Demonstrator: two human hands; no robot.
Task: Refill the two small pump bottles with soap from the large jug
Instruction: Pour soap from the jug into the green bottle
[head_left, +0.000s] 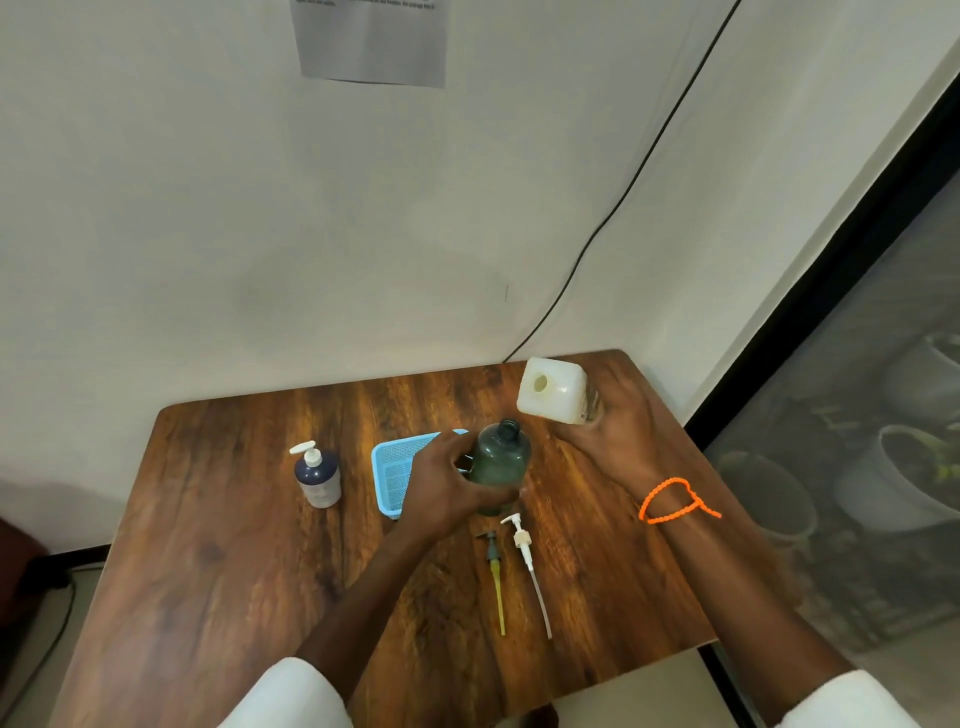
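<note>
While the right hand (621, 423) grips the tilted jug (551, 389) and the left hand (448, 483) clasps the green bottle (501, 460), soap may miss its narrow neck.

Wooden table (218, 561) | on it: blue-capped pump bottle (317, 475), blue basket (397, 467), two loose pumps (519, 566)

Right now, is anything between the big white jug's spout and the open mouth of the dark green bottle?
Nothing visible: the white plastic jug in the right hand is beside the uncapped green bottle.
</note>
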